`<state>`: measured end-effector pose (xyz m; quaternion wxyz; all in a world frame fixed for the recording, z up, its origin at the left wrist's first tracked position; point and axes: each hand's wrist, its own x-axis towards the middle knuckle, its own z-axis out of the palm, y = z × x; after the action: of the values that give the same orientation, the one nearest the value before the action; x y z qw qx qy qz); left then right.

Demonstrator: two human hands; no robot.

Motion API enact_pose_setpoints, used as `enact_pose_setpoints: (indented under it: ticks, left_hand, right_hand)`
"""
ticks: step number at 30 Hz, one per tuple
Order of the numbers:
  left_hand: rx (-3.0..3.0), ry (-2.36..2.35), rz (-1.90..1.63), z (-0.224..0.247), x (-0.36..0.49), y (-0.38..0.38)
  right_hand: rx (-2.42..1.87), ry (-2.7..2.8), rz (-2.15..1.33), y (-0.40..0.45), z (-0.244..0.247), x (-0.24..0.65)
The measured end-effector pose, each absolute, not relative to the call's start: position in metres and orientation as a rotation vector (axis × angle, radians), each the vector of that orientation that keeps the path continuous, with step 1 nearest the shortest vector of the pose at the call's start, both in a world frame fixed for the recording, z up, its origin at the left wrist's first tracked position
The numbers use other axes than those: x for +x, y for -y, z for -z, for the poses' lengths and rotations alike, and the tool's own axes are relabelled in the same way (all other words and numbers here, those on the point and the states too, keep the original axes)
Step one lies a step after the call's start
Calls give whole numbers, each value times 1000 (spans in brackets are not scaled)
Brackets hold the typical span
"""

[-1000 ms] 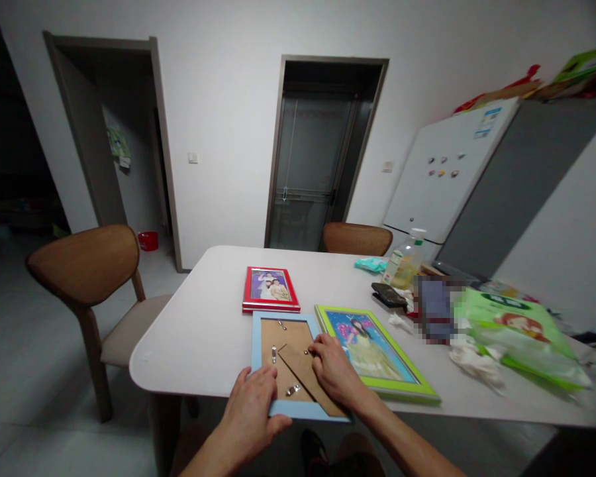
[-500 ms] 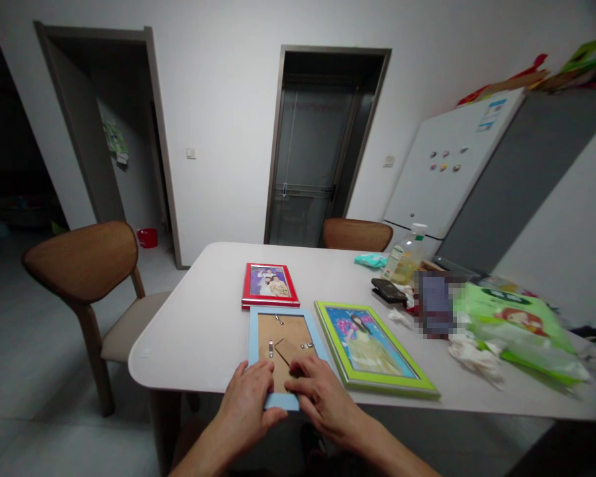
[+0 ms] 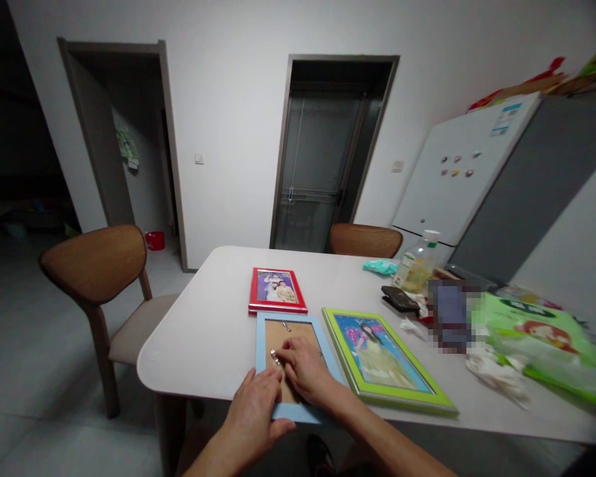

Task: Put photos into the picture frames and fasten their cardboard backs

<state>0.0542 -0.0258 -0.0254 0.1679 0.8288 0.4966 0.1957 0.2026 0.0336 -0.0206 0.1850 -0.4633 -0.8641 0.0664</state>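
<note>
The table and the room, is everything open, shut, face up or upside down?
Blue frame, lying back side up
Red frame, lying picture up
Green frame, lying picture up
Bottle, standing, capped, part full
White tissues, crumpled
Fridge, looks shut
Glass door, looks shut
Left hand, resting on the blue frame
Right hand, fingers at a metal clip

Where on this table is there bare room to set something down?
The biggest bare patch of the table lies left of the red frame and blue frame, out to its left edge. A smaller one sits between the red frame, the green frame and the teal packet. The right end is crowded with the bottle, white tissues and green bag.
</note>
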Motion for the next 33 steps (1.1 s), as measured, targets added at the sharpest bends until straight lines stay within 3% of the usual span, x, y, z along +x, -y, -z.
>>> enact_pose_setpoints:
  ticks: [13,21,33]
  left_hand:
    - [2320,-1348,-701,31,51,25]
    - [2276,-1385,-691,31,51,26]
    - [2278,-1446,-604,21,53,30]
  right_hand:
    - [-1141,2615,-134,-35,23,202]
    - [-1629,2092,-228,-93,30,207]
    - [-1804,1876,-154,-127,43,197]
